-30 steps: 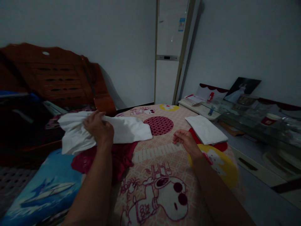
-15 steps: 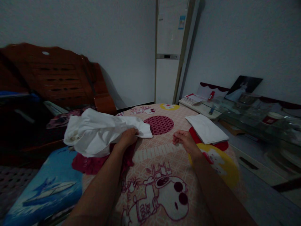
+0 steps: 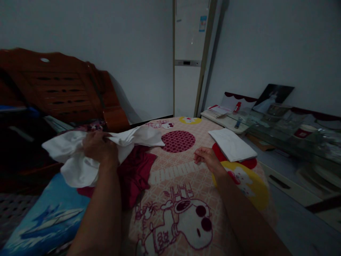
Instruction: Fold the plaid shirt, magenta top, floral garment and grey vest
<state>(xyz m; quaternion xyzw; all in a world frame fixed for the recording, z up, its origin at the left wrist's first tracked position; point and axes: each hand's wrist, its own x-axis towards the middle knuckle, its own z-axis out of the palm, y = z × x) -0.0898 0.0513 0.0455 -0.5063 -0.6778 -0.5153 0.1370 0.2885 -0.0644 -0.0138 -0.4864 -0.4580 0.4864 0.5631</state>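
My left hand (image 3: 99, 145) is closed on a crumpled white garment (image 3: 77, 176), its fingers partly hidden by the back of the hand. The white fabric spreads to both sides of the hand at the table's left edge; what sort of garment it is I cannot tell. Beneath it lies a dark red cloth (image 3: 135, 174), bunched up. My right hand (image 3: 206, 159) hovers over or rests on the patterned tablecloth (image 3: 176, 170), fingers curled in with nothing visible in them. Just beyond it, to the right, sits a flat folded white garment (image 3: 234, 144).
A wooden bench (image 3: 61, 89) stands at the left, with a blue printed cushion (image 3: 53, 217) near the table. At the right, a cabinet with a glass top (image 3: 269, 124) bears papers, a paper cup (image 3: 303, 131) and a photo. A tall white appliance (image 3: 188, 85) stands behind.
My left hand has moved left and gripped the white garment farther along, dragging and bunching it leftward. More of the dark red cloth shows. My right hand has hardly moved.
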